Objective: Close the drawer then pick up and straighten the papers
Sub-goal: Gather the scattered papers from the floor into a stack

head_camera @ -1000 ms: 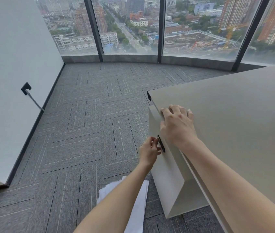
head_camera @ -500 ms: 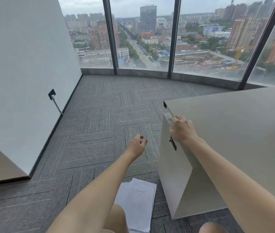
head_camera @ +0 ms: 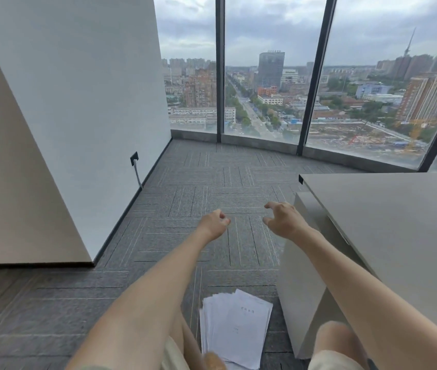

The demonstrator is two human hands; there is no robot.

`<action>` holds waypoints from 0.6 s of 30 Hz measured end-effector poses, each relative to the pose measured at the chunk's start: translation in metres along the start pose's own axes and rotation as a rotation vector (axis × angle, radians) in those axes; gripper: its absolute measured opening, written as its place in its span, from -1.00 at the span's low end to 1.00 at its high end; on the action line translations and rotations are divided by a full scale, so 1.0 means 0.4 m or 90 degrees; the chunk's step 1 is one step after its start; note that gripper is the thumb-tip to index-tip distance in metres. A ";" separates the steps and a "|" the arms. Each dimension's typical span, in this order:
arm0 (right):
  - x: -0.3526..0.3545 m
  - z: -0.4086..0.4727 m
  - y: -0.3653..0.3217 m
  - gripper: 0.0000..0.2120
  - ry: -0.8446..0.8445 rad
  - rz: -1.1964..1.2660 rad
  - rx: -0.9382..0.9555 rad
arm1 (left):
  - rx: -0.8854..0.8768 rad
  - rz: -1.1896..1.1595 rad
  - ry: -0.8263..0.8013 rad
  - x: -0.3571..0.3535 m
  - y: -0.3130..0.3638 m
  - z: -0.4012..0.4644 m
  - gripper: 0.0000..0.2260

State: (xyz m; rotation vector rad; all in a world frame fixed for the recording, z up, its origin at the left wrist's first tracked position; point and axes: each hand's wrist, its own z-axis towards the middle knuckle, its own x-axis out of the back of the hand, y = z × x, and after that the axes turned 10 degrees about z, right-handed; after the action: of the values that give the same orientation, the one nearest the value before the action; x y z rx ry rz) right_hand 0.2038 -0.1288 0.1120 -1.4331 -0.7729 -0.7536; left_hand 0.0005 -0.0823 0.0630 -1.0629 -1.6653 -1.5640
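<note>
Left hand (head_camera: 215, 222) curled into a loose fist, fingers drawn together on nothing. Right hand (head_camera: 284, 220) spread in a loose claw, fingers apart, thumb and forefinger hooked, gripping nothing. Both held out in mid-air above grey carpet (head_camera: 190, 188), a gap between them. Half a second ago, right hand resting on the cabinet's top front edge; a second ago, left hand at the small dark handle. Now both lifted clear of it, so drawer step judged complete. Just right of the right hand, pale cabinet (head_camera: 305, 263) under the desk top (head_camera: 388, 209), drawer front (head_camera: 309, 209) apparently flush, though handle not visible here. Well below and nearer the body than both hands, between the bare knees, loose fan of white papers (head_camera: 234, 327) lying on the carpet, edges uneven. Next likely: both hands down to gather and square the sheets. Beyond the fingers, tall windows (head_camera: 265, 76) over a city.
</note>
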 end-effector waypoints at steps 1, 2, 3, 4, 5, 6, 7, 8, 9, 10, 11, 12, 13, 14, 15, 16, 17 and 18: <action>-0.004 -0.008 -0.009 -0.50 -0.004 -0.002 0.001 | 0.001 -0.004 0.000 0.001 -0.011 -0.011 -0.65; -0.009 -0.014 -0.016 -0.49 -0.008 -0.004 0.002 | 0.003 -0.007 -0.001 0.001 -0.021 -0.019 -0.64; -0.014 -0.018 -0.021 -0.49 -0.012 -0.006 0.004 | 0.004 -0.006 -0.002 0.002 -0.030 -0.026 -0.63; -0.021 -0.019 -0.025 -0.49 -0.014 -0.004 0.005 | 0.006 -0.001 -0.002 0.002 -0.037 -0.031 -0.62; -0.027 -0.019 -0.029 -0.49 -0.015 -0.001 0.006 | 0.009 0.005 -0.003 0.003 -0.044 -0.034 -0.60; -0.036 -0.017 -0.030 -0.50 -0.016 0.002 0.006 | 0.014 0.007 -0.004 0.002 -0.052 -0.035 -0.59; -0.046 -0.012 -0.030 -0.50 -0.019 0.004 0.004 | 0.016 0.006 -0.005 -0.001 -0.060 -0.033 -0.58; -0.060 -0.003 -0.027 -0.51 -0.026 0.006 0.000 | 0.021 0.003 -0.009 -0.007 -0.071 -0.025 -0.58; -0.076 0.009 -0.020 -0.51 -0.037 0.006 -0.004 | 0.028 -0.001 -0.014 -0.017 -0.083 -0.016 -0.58; -0.095 0.023 -0.011 -0.51 -0.051 0.003 -0.011 | 0.039 -0.006 -0.020 -0.032 -0.097 -0.001 -0.58; -0.117 0.041 0.001 -0.50 -0.069 -0.001 -0.019 | 0.049 -0.008 -0.027 -0.049 -0.112 0.014 -0.59; -0.143 0.061 0.016 -0.50 -0.088 -0.003 -0.027 | 0.061 -0.010 -0.034 -0.071 -0.130 0.033 -0.60; -0.172 0.085 0.034 -0.50 -0.107 -0.005 -0.035 | 0.074 -0.011 -0.044 -0.096 -0.149 0.052 -0.61; -0.202 0.112 0.052 -0.50 -0.128 -0.005 -0.044 | 0.088 -0.014 -0.053 -0.124 -0.170 0.073 -0.61; -0.233 0.141 0.071 -0.51 -0.149 -0.004 -0.057 | 0.101 -0.016 -0.064 -0.154 -0.193 0.094 -0.61; -0.267 0.172 0.093 -0.51 -0.169 0.004 -0.075 | 0.115 -0.017 -0.075 -0.188 -0.216 0.115 -0.61; -0.303 0.204 0.118 -0.52 -0.191 0.013 -0.093 | 0.132 -0.015 -0.084 -0.222 -0.240 0.134 -0.60; -0.343 0.234 0.144 -0.52 -0.216 0.024 -0.110 | 0.152 -0.012 -0.096 -0.259 -0.265 0.153 -0.60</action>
State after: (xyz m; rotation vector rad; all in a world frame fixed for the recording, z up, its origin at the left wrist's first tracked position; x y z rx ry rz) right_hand 0.1740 -0.0363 -0.0344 -1.7549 -0.9537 -0.5644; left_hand -0.0352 -0.0343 -0.0859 -1.0627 -1.9136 -1.2835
